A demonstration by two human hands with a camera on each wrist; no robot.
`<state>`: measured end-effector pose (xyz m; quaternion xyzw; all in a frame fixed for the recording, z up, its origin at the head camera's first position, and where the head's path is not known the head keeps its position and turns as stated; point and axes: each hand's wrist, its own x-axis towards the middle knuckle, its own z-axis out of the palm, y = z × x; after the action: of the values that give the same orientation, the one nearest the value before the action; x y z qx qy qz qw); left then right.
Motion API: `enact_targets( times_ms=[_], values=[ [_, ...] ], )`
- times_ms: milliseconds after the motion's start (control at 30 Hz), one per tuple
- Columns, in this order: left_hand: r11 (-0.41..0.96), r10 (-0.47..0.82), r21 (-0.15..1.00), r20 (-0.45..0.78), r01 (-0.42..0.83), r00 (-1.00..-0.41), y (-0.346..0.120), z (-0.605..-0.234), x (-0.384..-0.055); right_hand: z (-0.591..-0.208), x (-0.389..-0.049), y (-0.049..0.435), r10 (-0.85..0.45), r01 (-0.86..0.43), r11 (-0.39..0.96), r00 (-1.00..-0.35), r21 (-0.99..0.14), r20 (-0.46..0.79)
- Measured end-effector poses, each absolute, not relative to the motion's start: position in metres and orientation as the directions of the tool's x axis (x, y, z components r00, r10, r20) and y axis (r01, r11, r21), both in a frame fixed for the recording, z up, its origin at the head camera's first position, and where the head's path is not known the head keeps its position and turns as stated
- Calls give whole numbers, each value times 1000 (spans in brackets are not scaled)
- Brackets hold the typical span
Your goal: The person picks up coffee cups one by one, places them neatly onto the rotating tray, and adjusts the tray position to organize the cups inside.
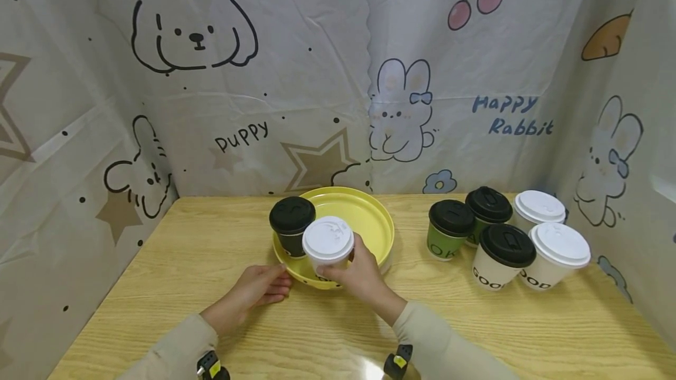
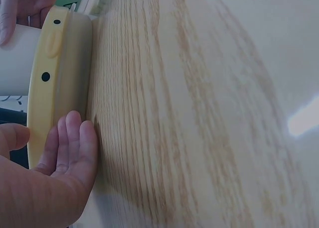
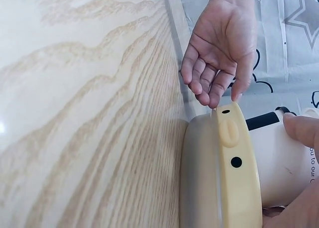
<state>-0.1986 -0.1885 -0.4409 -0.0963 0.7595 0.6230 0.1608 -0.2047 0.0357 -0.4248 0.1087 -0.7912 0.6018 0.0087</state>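
Observation:
A round yellow tray (image 1: 377, 210) with a raised rim stands on the table. My left hand (image 1: 259, 290) pinches the tray's near-left rim, thumb on top and fingers along the outer wall, as the left wrist view shows at the rim (image 2: 42, 96). My right hand (image 1: 364, 271) grips a white paper cup with a white lid (image 1: 328, 239), upright over the front of the tray; in the right wrist view its thumb lies on the cup's side (image 3: 281, 158). Behind it to the left, a dark cup with a black lid (image 1: 292, 219) stands in the tray.
To the right stand several lidded paper cups: a green one (image 1: 449, 230), another green one behind it (image 1: 488, 207), a cream one with a black lid (image 1: 502, 257) and white-lidded ones (image 1: 560, 251). A printed cloth (image 1: 327, 75) hangs behind the wooden table (image 1: 311, 333).

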Motion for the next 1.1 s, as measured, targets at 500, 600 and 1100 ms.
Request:
enact_targets(
  times_ms=[500, 600, 1100],
  values=[
    [226, 50, 913, -359, -339, -932, -187, -442, -199, -422, -206, 38, -193, -183, 260, -972, -948, 135],
    [224, 56, 913, -361, -340, -931, -187, -441, -199, -423, -206, 38, -196, -179, 257, -972, -950, 130],
    [212, 63, 915, -364, -344, -929, -188, -442, -200, -424, -207, 40, -217, -189, 264, -967, -946, 133]
  ],
)
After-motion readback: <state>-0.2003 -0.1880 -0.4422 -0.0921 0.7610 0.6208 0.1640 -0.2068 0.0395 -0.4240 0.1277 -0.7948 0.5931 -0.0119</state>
